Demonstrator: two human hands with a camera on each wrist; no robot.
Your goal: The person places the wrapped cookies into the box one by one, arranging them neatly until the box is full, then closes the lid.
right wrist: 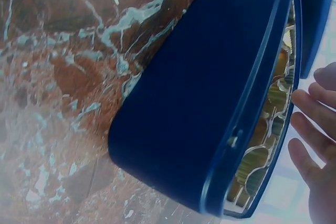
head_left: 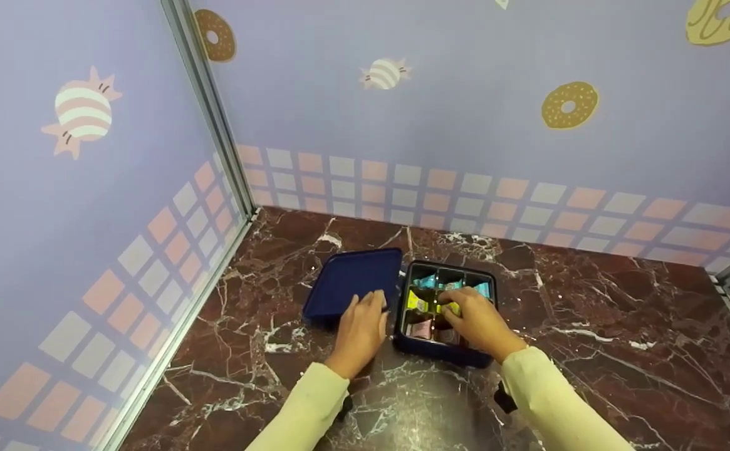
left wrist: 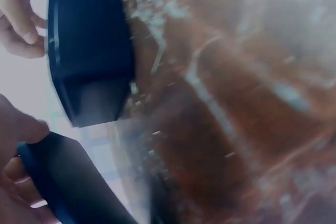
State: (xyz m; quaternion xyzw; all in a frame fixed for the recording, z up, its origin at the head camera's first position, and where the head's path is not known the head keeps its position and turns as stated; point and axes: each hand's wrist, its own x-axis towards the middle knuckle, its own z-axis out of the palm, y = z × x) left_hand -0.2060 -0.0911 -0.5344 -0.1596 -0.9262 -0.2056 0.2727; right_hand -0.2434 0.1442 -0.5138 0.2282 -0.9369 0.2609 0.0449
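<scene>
Dark red marble counter carries a dark blue plastic compartment box, its flat blue lid just left. Left hand rests flat on the lid, fingers straight. Right hand is inside the box at a yellow packet (grip hidden, can't tell). Risk: dragging neighbouring packets out.

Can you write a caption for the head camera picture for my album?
Left hand rests on a blue lid while right hand reaches into a divided box of colourful packets.
</scene>
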